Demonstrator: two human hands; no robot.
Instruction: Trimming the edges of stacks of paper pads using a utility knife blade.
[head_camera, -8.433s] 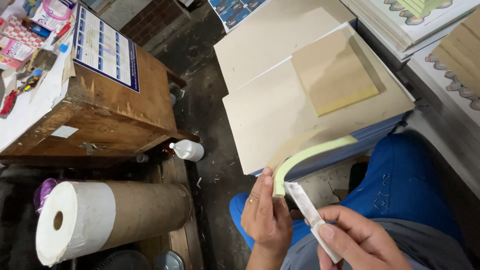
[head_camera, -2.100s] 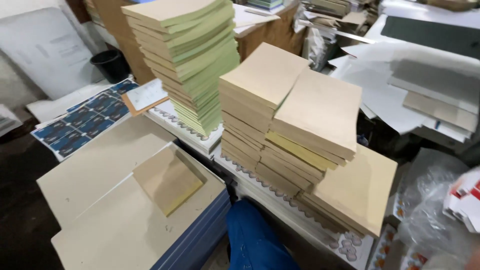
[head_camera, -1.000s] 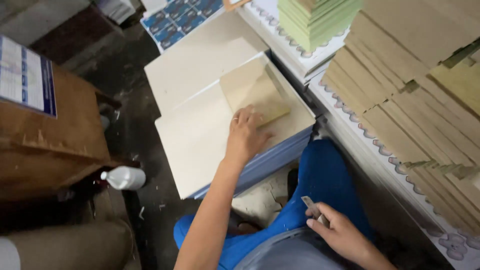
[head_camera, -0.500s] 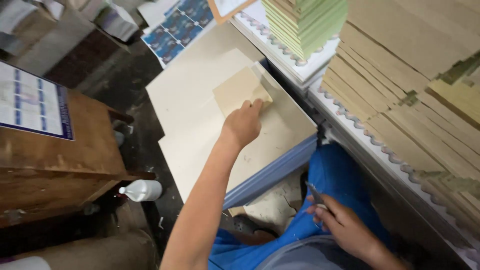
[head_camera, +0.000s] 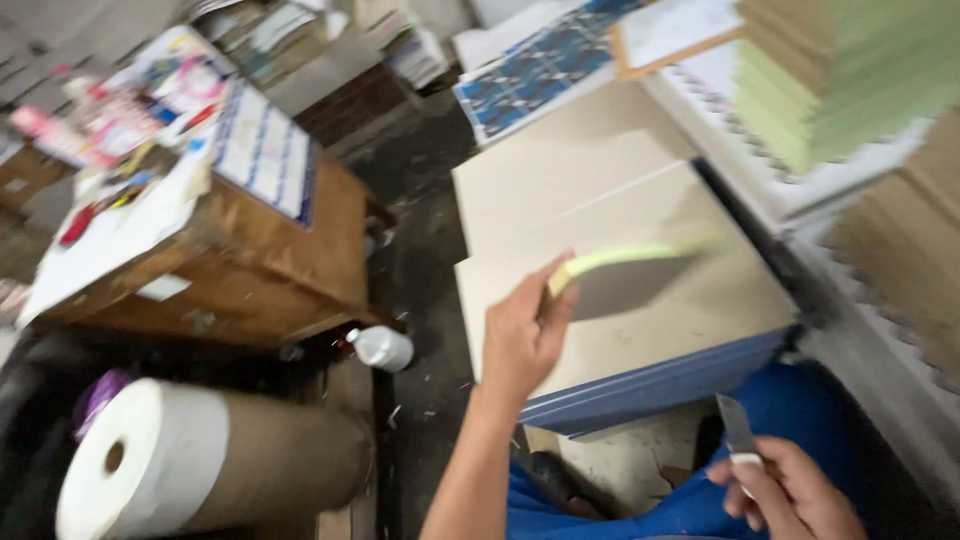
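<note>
My left hand (head_camera: 522, 335) grips one end of a thin pad of sheets with a light green edge (head_camera: 625, 255), lifted clear of the large cream board (head_camera: 620, 300) and seen edge-on, blurred. Its shadow falls on the board below. My right hand (head_camera: 790, 490) rests low near my blue trouser leg (head_camera: 800, 400) and holds a small flat metal blade (head_camera: 737, 428) that points up. The board lies on a blue-edged stack (head_camera: 660, 385) in front of me.
A wooden box (head_camera: 260, 260) with printed papers on top stands at the left. A big paper roll (head_camera: 190, 465) lies at the lower left, a white bottle (head_camera: 382, 347) on the dark floor beside it. Stacks of green (head_camera: 830, 90) and tan (head_camera: 900, 250) pads rise at the right.
My left hand has picked the tan pad up off the cream board and drawn it toward me. The view swung left. My right hand stays low with the blade.
</note>
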